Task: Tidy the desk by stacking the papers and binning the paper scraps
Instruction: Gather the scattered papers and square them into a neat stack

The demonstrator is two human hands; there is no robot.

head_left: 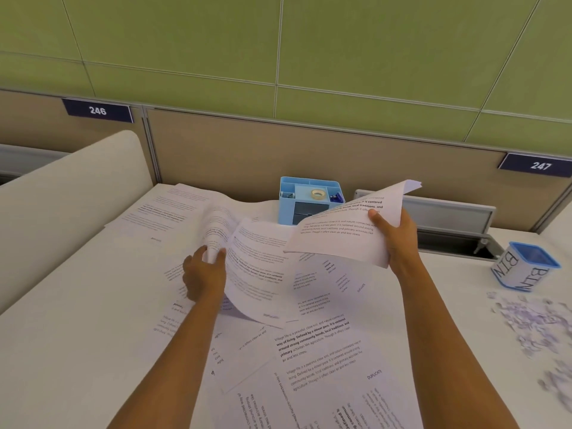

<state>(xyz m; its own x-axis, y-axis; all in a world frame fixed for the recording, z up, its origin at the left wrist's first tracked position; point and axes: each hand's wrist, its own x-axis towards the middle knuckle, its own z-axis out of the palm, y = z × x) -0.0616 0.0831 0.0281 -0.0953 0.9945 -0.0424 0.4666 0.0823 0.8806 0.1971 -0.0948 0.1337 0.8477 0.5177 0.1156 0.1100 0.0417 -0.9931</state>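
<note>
Now our right fingers clasp stacked papers before the organizer; our left fingers pinch a sheet left of it, over the white counter.

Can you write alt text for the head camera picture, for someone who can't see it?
A person's right hand holds up a few printed sheets while the left hand pinches a curled sheet on a white desk strewn with papers. Paper scraps lie beside a blue tub marked BIN at right.
</note>
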